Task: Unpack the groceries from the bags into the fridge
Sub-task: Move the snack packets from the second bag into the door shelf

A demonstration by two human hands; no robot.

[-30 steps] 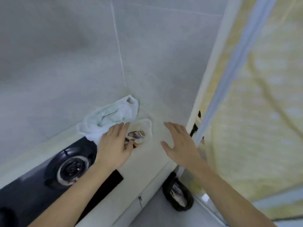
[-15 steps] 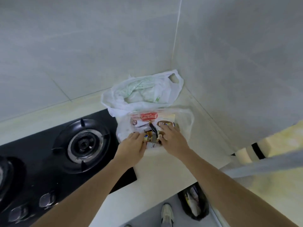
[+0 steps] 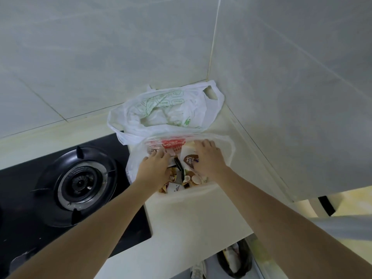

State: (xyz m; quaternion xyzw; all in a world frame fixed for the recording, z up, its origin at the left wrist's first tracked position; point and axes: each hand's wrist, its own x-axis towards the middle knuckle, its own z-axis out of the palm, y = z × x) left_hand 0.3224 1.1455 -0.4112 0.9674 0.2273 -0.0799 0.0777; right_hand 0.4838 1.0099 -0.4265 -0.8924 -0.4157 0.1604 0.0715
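A person's two bare arms reach from the bottom of the head view into a clear thin plastic bag (image 3: 225,146) of packaged groceries, which sits on the pale cream desk (image 3: 193,214) in the corner of two grey tiled walls. The left hand (image 3: 154,168) lies palm-down on the packets at the bag's left side, fingers curled loosely over them — whether it actually grips one cannot be told. The right hand (image 3: 209,158) is spread wide and flat on top of a white carton with a brown label (image 3: 188,160), which is inside the bag on the right. A red-printed packet (image 3: 173,143) shows through the plastic at the bag's far edge.

Just behind it, touching, slumps a crumpled white plastic carrier bag with green print (image 3: 165,109), its handle loop up against the right wall. To the left, set into the desk, is a black glass hob with a round gas burner (image 3: 80,182); the clear bag's left edge is beside it. Down on the floor by the desk edge sits a dark bag (image 3: 237,260), with a white shoe (image 3: 198,270) beside it.
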